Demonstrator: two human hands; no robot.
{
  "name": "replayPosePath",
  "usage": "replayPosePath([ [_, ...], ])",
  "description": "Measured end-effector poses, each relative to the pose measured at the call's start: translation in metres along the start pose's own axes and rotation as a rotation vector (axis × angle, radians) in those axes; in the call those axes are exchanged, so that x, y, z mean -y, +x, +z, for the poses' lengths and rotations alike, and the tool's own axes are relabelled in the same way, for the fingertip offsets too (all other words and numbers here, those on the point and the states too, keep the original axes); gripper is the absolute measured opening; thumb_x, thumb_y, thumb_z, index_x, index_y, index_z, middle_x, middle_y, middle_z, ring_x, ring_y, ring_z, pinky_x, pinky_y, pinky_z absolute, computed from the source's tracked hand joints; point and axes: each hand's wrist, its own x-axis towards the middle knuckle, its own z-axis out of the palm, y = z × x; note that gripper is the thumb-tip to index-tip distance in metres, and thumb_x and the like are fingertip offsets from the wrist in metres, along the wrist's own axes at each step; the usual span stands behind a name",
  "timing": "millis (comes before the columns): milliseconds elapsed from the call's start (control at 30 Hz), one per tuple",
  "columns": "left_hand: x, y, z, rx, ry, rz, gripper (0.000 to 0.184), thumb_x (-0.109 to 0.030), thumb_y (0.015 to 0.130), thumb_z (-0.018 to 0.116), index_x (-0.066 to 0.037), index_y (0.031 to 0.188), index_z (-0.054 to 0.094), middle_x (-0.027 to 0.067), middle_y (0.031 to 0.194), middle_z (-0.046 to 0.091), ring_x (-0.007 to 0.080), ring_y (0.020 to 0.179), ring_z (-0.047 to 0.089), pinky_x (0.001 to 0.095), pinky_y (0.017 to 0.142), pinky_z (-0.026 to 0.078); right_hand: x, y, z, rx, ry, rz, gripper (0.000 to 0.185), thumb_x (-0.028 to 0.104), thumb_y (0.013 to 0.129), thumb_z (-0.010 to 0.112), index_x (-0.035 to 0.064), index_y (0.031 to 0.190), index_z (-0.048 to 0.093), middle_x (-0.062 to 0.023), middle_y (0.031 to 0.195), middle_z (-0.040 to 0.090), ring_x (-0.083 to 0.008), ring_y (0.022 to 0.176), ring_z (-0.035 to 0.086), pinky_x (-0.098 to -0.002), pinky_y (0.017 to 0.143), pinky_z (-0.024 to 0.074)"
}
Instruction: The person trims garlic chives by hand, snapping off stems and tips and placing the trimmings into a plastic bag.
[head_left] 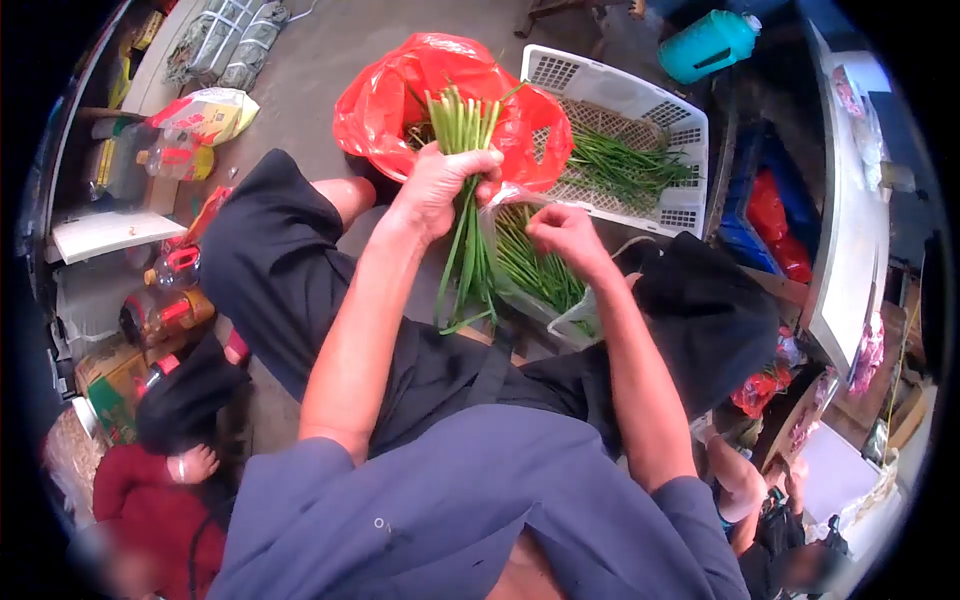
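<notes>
Green and pale-ended, a bunch (470,230) is standing nearly upright in the left hand (440,185), fingers wrapping tightly round it, thumb pressing across the stems. Long leaves are hanging below that fist, just beside the clear bag (508,192). And over comes the view to the right hand (565,235): it's hovering at the bag's right edge, fingers curling inwards; whether they're pinching anything, I cannot tell. Bagged greens (535,262) are slanting below it. Behind the bunch, a red bag (400,90) is gaping open. Off to the right, a white crate (612,85) is carrying loose greens (625,170), spreading towards its right edge. Past its far right corner a teal jug (708,47) is sitting, while a blue crate (740,225) is holding red bundles (768,205).
</notes>
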Motion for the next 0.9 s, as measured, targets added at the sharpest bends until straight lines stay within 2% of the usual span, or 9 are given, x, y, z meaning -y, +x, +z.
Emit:
replayPosePath([
  [33, 0.003, 0.0, 0.001, 0.019, 0.075, 0.006, 0.011, -0.006, 0.081, 0.067, -0.002, 0.088, 0.061, 0.0047, 0.072, 0.06, 0.0119, 0.055, 0.054, 0.0245, 0.051, 0.043, 0.021, -0.008, -0.001, 0.026, 0.14, -0.034, 0.012, 0.013, 0.082, 0.065, 0.001, 0.08, 0.064, 0.0008, 0.069, 0.06, -0.0064, 0.062, 0.055, -0.0219, 0.057, 0.0446],
  [100, 0.007, 0.0, 0.006, 0.05, 0.185, 0.017, 0.007, -0.006, 0.078, 0.068, -0.001, 0.08, 0.064, 0.005, 0.071, 0.064, 0.0114, 0.052, 0.054, 0.025, 0.051, 0.042, 0.044, -0.018, -0.006, -0.009, 0.296, -0.035, 0.009, 0.012, 0.083, 0.067, 0.0031, 0.085, 0.064, -0.0006, 0.073, 0.062, -0.0088, 0.062, 0.056, -0.0231, 0.059, 0.0461],
  [200, 0.01, -0.006, 0.013, 0.093, 0.321, -0.034, 0.01, -0.009, 0.079, 0.068, -0.001, 0.083, 0.065, 0.0063, 0.077, 0.066, 0.0101, 0.056, 0.055, 0.0243, 0.051, 0.041, 0.062, -0.023, -0.013, 0.009, 0.411, -0.069, 0.011, 0.012, 0.084, 0.066, 0.0035, 0.091, 0.063, -0.0011, 0.078, 0.062, -0.0096, 0.065, 0.056, -0.0243, 0.062, 0.0468],
  [300, 0.015, -0.007, 0.015, 0.15, 0.32, -0.053, 0.013, -0.009, 0.079, 0.067, -0.001, 0.09, 0.066, 0.0062, 0.083, 0.066, 0.0094, 0.06, 0.055, 0.0233, 0.05, 0.042, 0.074, -0.028, -0.012, 0.035, 0.546, -0.098, 0.012, 0.012, 0.085, 0.066, 0.0033, 0.092, 0.063, -0.0009, 0.078, 0.061, -0.0098, 0.065, 0.054, -0.0259, 0.064, 0.0465],
  [367, 0.017, -0.006, 0.014, 0.226, 0.341, -0.089, 0.017, -0.008, 0.08, 0.068, -0.003, 0.095, 0.064, 0.0047, 0.085, 0.065, 0.0091, 0.063, 0.055, 0.0227, 0.048, 0.042, 0.079, -0.03, -0.009, 0.04, 0.571, -0.103, 0.012, 0.012, 0.085, 0.066, 0.0031, 0.093, 0.063, -0.001, 0.078, 0.061, -0.0099, 0.065, 0.054, -0.0259, 0.064, 0.0461],
  [500, 0.019, -0.009, 0.018, 0.273, 0.273, -0.065, 0.02, -0.009, 0.079, 0.072, -0.003, 0.096, 0.062, 0.002, 0.079, 0.061, 0.0092, 0.061, 0.055, 0.0226, 0.048, 0.043, 0.074, -0.025, -0.004, 0.007, 0.538, -0.116, 0.015, 0.014, 0.086, 0.067, 0.0022, 0.096, 0.063, -0.0001, 0.078, 0.061, -0.0076, 0.064, 0.053, -0.0228, 0.059, 0.0451],
  [700, 0.02, -0.007, 0.018, 0.249, 0.244, -0.085, 0.021, -0.005, 0.078, 0.07, -0.002, 0.098, 0.063, 0.0042, 0.08, 0.064, 0.0102, 0.059, 0.056, 0.0216, 0.047, 0.041, 0.07, -0.023, 0.0, -0.057, 0.558, -0.102, 0.016, 0.014, 0.091, 0.061, 0.0011, 0.1, 0.063, -0.0023, 0.08, 0.061, -0.0088, 0.063, 0.052, -0.0243, 0.061, 0.0456],
  [833, 0.016, -0.008, 0.02, 0.25, 0.255, -0.091, 0.021, -0.009, 0.08, 0.071, -0.003, 0.099, 0.062, 0.0029, 0.081, 0.063, 0.0089, 0.064, 0.057, 0.021, 0.048, 0.042, 0.064, -0.022, 0.003, -0.126, 0.492, -0.11, 0.018, 0.015, 0.092, 0.06, 0.0008, 0.103, 0.063, -0.0022, 0.08, 0.061, -0.0082, 0.064, 0.051, -0.0234, 0.062, 0.0458],
  [900, 0.014, -0.01, 0.022, 0.239, 0.236, -0.081, 0.021, -0.009, 0.08, 0.07, -0.004, 0.099, 0.062, 0.0028, 0.082, 0.063, 0.0091, 0.066, 0.058, 0.0211, 0.048, 0.041, 0.065, -0.025, 0.007, -0.149, 0.499, -0.169, 0.023, 0.02, 0.091, 0.063, 0.001, 0.103, 0.065, -0.0029, 0.087, 0.065, -0.0065, 0.066, 0.055, -0.023, 0.061, 0.0478],
])
